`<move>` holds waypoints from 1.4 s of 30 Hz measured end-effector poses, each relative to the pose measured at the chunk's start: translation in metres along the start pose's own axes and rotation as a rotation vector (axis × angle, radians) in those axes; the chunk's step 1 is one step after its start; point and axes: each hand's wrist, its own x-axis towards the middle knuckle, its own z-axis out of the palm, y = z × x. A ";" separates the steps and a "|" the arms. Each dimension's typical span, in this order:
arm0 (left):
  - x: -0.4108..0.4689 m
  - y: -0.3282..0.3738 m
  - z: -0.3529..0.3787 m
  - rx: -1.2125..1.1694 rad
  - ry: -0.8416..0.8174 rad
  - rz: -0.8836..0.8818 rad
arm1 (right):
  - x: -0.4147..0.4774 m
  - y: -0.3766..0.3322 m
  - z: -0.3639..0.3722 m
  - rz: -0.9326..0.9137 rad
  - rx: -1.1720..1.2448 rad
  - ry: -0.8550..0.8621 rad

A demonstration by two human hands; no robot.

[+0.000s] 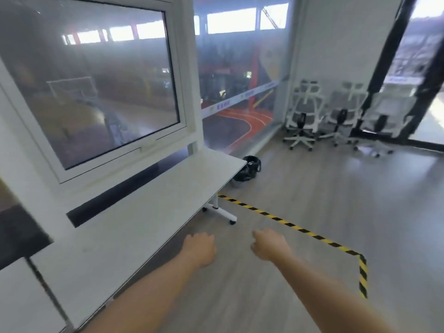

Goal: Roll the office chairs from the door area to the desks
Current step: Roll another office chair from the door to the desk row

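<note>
Three white mesh office chairs stand in a row at the far right by the glass wall: the left chair (304,109), the middle chair (342,114) and the right chair (382,121). A long white desk (153,207) runs under the window on my left. My left hand (200,248) and my right hand (269,245) reach forward over the floor beside the desk's edge. Both hold nothing, with the fingers loosely curled downward. The chairs are several steps away from my hands.
Yellow-and-black hazard tape (288,223) marks a rectangle on the grey wood floor. A black bin bag (248,168) sits at the desk's far end. The desk's wheeled leg (219,211) sticks out onto the floor. A black door frame (394,56) stands behind the chairs.
</note>
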 end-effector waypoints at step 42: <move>0.920 0.555 -0.326 0.049 0.050 0.612 | 0.546 0.767 -0.296 0.617 0.214 0.102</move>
